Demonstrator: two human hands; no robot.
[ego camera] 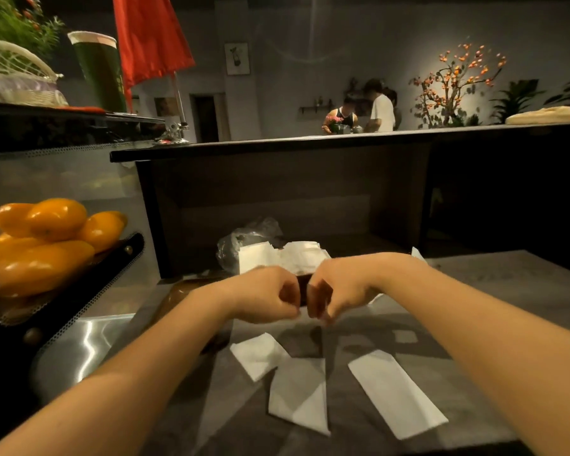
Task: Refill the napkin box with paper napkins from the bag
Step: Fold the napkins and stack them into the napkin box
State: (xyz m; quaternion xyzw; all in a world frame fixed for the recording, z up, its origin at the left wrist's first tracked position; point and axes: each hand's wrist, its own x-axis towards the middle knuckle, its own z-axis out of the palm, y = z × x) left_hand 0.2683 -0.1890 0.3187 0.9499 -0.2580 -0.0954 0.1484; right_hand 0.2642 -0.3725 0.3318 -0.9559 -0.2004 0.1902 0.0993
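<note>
My left hand point(266, 296) and my right hand point(338, 289) meet knuckle to knuckle over the grey counter, fingers curled inward. Between them a dark napkin box point(302, 284) shows only as a thin sliver; whether the fingers grip it I cannot tell. White paper napkins point(287, 256) stick up just behind the hands. A clear plastic bag point(244, 240) lies crumpled behind those. Three folded white napkins lie flat in front of my hands: one at the left point(257, 355), one in the middle point(300, 394), one at the right point(397, 393).
A pile of orange fruit point(43, 241) in a dark basket stands at the left on a steel surface point(79, 350). A dark raised bar counter point(310, 141) walls off the back. People stand far behind it. A red flag point(148, 37) and green cup point(101, 70) sit up left.
</note>
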